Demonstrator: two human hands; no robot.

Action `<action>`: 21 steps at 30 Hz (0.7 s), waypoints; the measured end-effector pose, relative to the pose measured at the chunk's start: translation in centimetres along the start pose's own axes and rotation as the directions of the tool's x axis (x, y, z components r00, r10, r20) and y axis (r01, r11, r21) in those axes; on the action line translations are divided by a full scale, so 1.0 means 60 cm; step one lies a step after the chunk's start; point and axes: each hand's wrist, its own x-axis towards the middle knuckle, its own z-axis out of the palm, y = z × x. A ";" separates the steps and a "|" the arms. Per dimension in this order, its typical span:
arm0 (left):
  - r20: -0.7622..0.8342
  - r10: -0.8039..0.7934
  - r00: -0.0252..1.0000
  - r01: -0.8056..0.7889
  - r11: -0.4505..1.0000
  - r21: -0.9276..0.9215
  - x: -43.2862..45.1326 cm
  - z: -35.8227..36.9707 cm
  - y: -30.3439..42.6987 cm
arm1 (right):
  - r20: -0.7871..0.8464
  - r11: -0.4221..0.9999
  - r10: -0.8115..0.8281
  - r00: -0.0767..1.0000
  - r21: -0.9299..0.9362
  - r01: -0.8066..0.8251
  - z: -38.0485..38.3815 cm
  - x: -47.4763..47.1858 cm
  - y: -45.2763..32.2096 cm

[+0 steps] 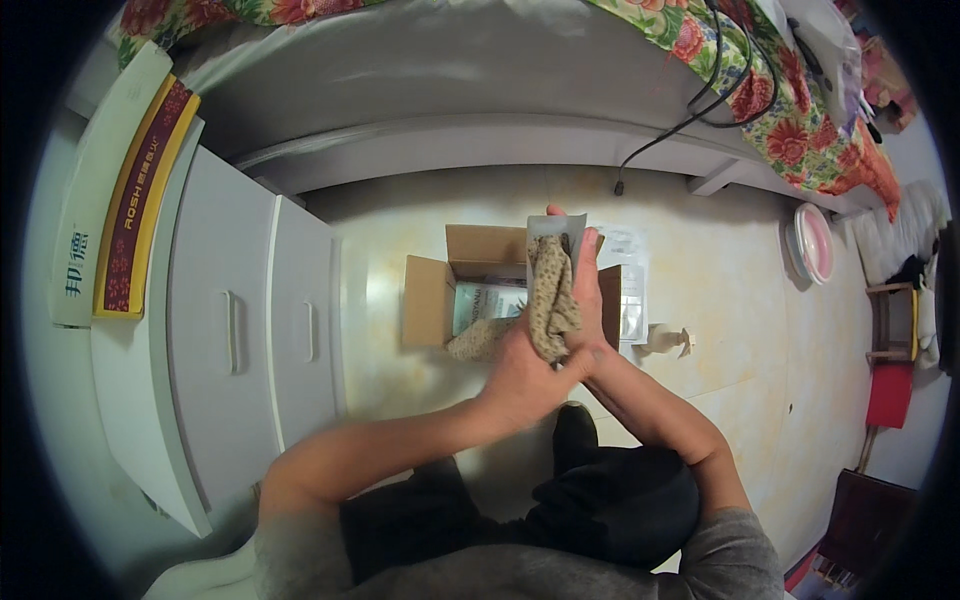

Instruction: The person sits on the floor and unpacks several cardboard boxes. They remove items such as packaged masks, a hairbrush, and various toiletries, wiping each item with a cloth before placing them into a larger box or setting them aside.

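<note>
My left hand (523, 371) presses a bunched beige cloth (553, 296) with dark spots, its thumb reaching across to my right wrist. The cloth lies along a pale, flat-sided object (557, 225), which may be a small box or packet. Behind and to the right of that object is my right hand (591, 300), holding it upright with fingertips showing past its top. Both hands are above an open cardboard box (429, 300) on the floor. Printed packages (480, 304) are inside it. More spotted cloth (480, 341) hangs over the box's near side.
White printed sheets (634, 292) and a pump bottle (664, 339) lie right of the box. Grey drawers (225, 315) stand left, with flat boxes (139, 202) on top. A bed frame (450, 146) spans the far side, a black cable (660, 139) hanging there. Basins (811, 244) sit farther right.
</note>
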 end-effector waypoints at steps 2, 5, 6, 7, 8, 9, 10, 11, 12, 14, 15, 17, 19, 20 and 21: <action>-0.086 -0.014 0.996 0.012 1.000 -0.015 0.007 -0.015 0.024 | 0.012 0.984 -0.074 0.997 -0.164 0.075 -0.011 0.000 -0.016; -0.110 -0.243 0.964 0.227 0.964 -0.140 0.027 -0.083 0.045 | 0.166 0.917 -0.126 0.978 -0.357 0.179 -0.036 0.014 -0.045; -0.067 -0.208 0.976 0.193 0.964 -0.182 0.034 -0.108 0.046 | 0.279 0.824 -0.110 0.954 -0.511 0.244 -0.042 0.009 -0.079; -0.036 -0.174 0.984 0.162 0.961 -0.226 0.040 -0.127 0.046 | 0.294 0.761 -0.004 0.956 -0.619 0.194 -0.061 0.012 -0.093; -0.115 -0.147 0.983 0.131 0.982 -0.134 0.048 -0.139 0.043 | 0.296 0.679 0.102 0.950 -0.718 0.151 -0.079 0.014 -0.105; -0.195 -0.114 0.974 0.110 0.993 -0.034 0.054 -0.150 0.037 | 0.287 0.585 0.209 0.935 -0.802 0.115 -0.085 0.017 -0.105; -0.270 -0.074 0.960 0.096 0.993 0.068 0.059 -0.162 0.033 | 0.333 0.637 0.174 0.927 -0.756 0.152 -0.079 0.006 -0.101; -0.364 -0.065 0.929 0.075 0.997 0.013 0.063 -0.176 0.034 | 0.290 0.707 0.146 0.946 -0.700 0.105 -0.084 0.005 -0.091; -0.441 -0.059 0.896 0.042 0.998 -0.049 0.072 -0.185 0.037 | 0.228 0.764 0.114 0.967 -0.643 0.061 -0.093 0.003 -0.087; -0.572 0.042 0.819 0.025 0.994 0.109 0.067 -0.184 0.059 | 0.088 0.884 0.079 0.993 -0.467 -0.029 -0.104 -0.004 -0.086; -0.542 0.043 0.840 0.036 0.990 0.135 0.056 -0.167 0.061 | 0.069 0.917 0.064 0.996 -0.398 -0.032 -0.095 -0.005 -0.082; -0.360 0.228 0.905 -0.147 0.960 0.237 0.020 -0.124 0.029 | 0.041 0.968 0.052 0.998 -0.246 -0.041 -0.066 -0.004 -0.062; 0.157 0.493 0.856 -0.496 0.698 0.516 0.020 -0.081 0.037 | 0.147 0.945 -0.010 0.989 -0.323 0.057 -0.050 -0.013 -0.044; 0.294 0.390 0.873 -0.462 0.463 0.756 0.021 -0.053 0.033 | 0.303 0.760 -0.228 0.925 -0.538 0.364 -0.077 -0.011 -0.012; 0.277 0.427 0.861 -0.474 0.475 0.742 0.025 -0.055 0.022 | 0.388 0.675 -0.260 0.884 -0.582 0.454 -0.081 -0.012 0.000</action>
